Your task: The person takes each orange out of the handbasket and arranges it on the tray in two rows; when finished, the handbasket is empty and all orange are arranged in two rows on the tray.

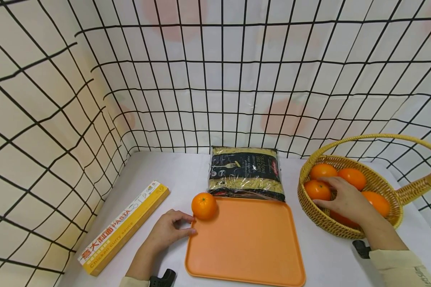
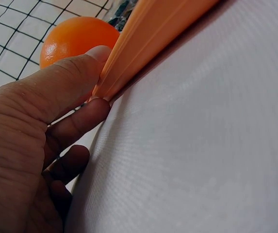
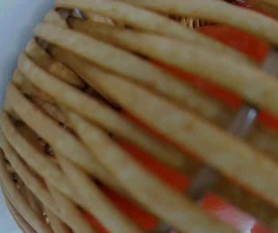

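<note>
An orange tray (image 1: 244, 243) lies on the table, and my left hand (image 1: 170, 229) pinches its left rim near the far corner. In the left wrist view the thumb (image 2: 73, 75) lies against the rim, with the index fingertip at its lower edge. One orange (image 1: 204, 206) sits at the tray's far left corner, just beyond that hand. On the right, my right hand (image 1: 344, 199) reaches into a wicker basket (image 1: 317, 218), its fingers and thumb around an orange (image 1: 316, 190). Basket weave (image 3: 129, 97) fills the right wrist view and hides this hand.
Several other oranges (image 1: 352, 178) lie in the basket, whose tall handle (image 1: 373, 136) arches over them. A bag of pasta (image 1: 245, 171) lies behind the tray. Left of the tray is a long yellow pasta box (image 1: 125, 229). Cloth with a black grid (image 1: 219, 75) surrounds the table.
</note>
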A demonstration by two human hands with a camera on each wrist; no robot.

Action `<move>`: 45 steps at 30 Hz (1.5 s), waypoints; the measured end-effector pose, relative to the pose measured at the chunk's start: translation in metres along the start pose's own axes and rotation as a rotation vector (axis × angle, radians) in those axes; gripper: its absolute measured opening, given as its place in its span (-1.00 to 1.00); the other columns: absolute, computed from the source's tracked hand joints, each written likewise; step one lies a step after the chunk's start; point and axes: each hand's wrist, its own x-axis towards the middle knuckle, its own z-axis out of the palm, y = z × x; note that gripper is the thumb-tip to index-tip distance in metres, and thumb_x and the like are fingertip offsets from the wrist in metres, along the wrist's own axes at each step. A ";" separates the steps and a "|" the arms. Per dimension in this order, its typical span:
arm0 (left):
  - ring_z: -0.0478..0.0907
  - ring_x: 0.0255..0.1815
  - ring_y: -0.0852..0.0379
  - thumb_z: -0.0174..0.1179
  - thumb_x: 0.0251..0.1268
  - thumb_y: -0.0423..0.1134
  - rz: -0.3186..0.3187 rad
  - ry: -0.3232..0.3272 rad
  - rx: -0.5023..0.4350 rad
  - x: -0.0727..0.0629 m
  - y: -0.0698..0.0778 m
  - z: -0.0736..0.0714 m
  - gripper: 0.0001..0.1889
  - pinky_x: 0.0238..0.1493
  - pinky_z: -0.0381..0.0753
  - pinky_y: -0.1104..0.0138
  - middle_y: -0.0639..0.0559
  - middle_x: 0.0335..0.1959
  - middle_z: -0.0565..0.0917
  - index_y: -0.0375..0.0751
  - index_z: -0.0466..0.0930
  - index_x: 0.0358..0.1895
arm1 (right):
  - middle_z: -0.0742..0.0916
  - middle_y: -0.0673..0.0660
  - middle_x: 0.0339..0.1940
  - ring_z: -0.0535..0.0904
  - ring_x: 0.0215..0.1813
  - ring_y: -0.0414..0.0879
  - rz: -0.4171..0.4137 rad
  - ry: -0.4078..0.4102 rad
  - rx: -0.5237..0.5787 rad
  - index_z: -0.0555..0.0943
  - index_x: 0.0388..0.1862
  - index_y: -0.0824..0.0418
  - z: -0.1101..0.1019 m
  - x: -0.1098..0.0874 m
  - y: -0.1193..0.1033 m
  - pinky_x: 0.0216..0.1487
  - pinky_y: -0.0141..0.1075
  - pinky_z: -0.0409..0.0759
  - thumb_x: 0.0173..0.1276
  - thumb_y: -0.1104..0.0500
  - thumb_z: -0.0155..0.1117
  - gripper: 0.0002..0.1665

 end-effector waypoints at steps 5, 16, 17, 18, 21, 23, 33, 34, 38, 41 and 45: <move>0.45 -0.21 0.24 0.61 -0.07 0.08 -0.003 0.000 0.004 0.000 0.001 0.000 -0.70 -0.14 0.44 0.41 0.34 -0.26 0.68 0.33 0.78 -0.21 | 0.46 0.46 0.40 0.35 0.37 0.41 -0.001 0.004 -0.007 0.39 0.42 0.30 0.001 0.000 0.000 0.27 0.41 0.32 0.14 -0.46 0.43 0.14; 0.44 -0.22 0.26 0.61 -0.07 0.06 -0.009 0.004 0.006 -0.001 0.002 -0.001 -0.70 -0.15 0.43 0.41 0.36 -0.25 0.69 0.34 0.78 -0.20 | 0.48 0.44 0.37 0.41 0.32 0.41 -0.014 0.034 -0.016 0.44 0.39 0.26 0.004 -0.001 0.001 0.24 0.42 0.36 0.15 -0.46 0.43 0.08; 0.44 -0.22 0.25 0.61 -0.06 0.07 -0.009 0.004 0.007 -0.001 0.002 -0.001 -0.70 -0.15 0.43 0.41 0.36 -0.25 0.68 0.34 0.78 -0.20 | 0.48 0.44 0.37 0.41 0.31 0.41 -0.014 0.036 -0.015 0.44 0.39 0.26 0.004 -0.001 0.001 0.23 0.42 0.36 0.15 -0.44 0.44 0.08; 0.44 -0.22 0.26 0.61 -0.06 0.07 -0.009 0.003 0.009 -0.001 0.002 -0.001 -0.71 -0.14 0.43 0.41 0.37 -0.25 0.69 0.34 0.78 -0.20 | 0.47 0.44 0.37 0.41 0.31 0.41 -0.016 0.038 -0.015 0.44 0.39 0.26 0.004 -0.002 0.001 0.24 0.42 0.36 0.16 -0.43 0.45 0.07; 0.45 -0.21 0.26 0.61 -0.06 0.09 -0.012 -0.001 0.012 -0.001 0.002 -0.001 -0.71 -0.14 0.44 0.41 0.39 -0.25 0.68 0.36 0.78 -0.20 | 0.47 0.45 0.37 0.40 0.32 0.41 -0.023 0.049 -0.018 0.44 0.39 0.27 0.004 -0.002 0.000 0.23 0.42 0.37 0.17 -0.38 0.47 0.04; 0.45 -0.21 0.26 0.61 -0.06 0.10 -0.020 -0.006 0.013 -0.001 0.002 -0.001 -0.71 -0.14 0.44 0.41 0.41 -0.25 0.67 0.39 0.77 -0.21 | 0.48 0.45 0.35 0.43 0.29 0.40 -0.030 0.059 -0.021 0.44 0.39 0.28 0.004 -0.002 0.000 0.19 0.41 0.40 0.18 -0.36 0.48 0.02; 0.46 -0.18 0.24 0.60 -0.06 0.12 -0.018 -0.014 0.014 -0.001 0.001 -0.001 -0.71 -0.12 0.45 0.40 0.41 -0.24 0.68 0.39 0.77 -0.21 | 0.46 0.48 0.32 0.48 0.16 0.41 0.010 0.085 0.031 0.40 0.44 0.22 -0.003 -0.007 -0.003 0.08 0.40 0.48 0.19 -0.36 0.47 0.03; 0.46 -0.18 0.23 0.60 -0.06 0.12 -0.022 -0.015 0.013 0.000 0.001 -0.001 -0.70 -0.12 0.45 0.40 0.40 -0.24 0.68 0.39 0.77 -0.21 | 0.46 0.48 0.32 0.48 0.15 0.40 0.017 0.090 0.037 0.40 0.44 0.22 -0.003 -0.008 -0.003 0.07 0.39 0.49 0.19 -0.36 0.47 0.03; 0.45 -0.19 0.23 0.60 -0.06 0.12 -0.019 -0.016 0.009 0.000 0.001 -0.002 -0.70 -0.13 0.44 0.41 0.38 -0.24 0.68 0.38 0.77 -0.20 | 0.43 0.48 0.31 0.49 0.10 0.39 0.029 0.121 0.058 0.37 0.44 0.24 -0.005 -0.010 -0.004 0.03 0.34 0.53 0.21 -0.31 0.49 0.02; 0.46 -0.20 0.25 0.60 -0.06 0.10 0.010 -0.014 -0.003 0.000 0.000 -0.002 -0.70 -0.13 0.45 0.41 0.38 -0.24 0.70 0.34 0.78 -0.20 | 0.39 0.50 0.35 0.47 0.11 0.42 0.048 0.139 0.062 0.36 0.46 0.25 -0.006 -0.013 -0.006 0.03 0.37 0.50 0.22 -0.29 0.49 0.02; 0.47 -0.20 0.27 0.61 -0.06 0.08 0.044 -0.009 -0.014 -0.001 0.000 -0.002 -0.70 -0.13 0.45 0.42 0.38 -0.25 0.71 0.29 0.79 -0.19 | 0.36 0.51 0.38 0.44 0.13 0.48 0.064 0.166 0.059 0.35 0.47 0.23 -0.007 -0.016 -0.008 0.01 0.42 0.46 0.22 -0.29 0.48 0.02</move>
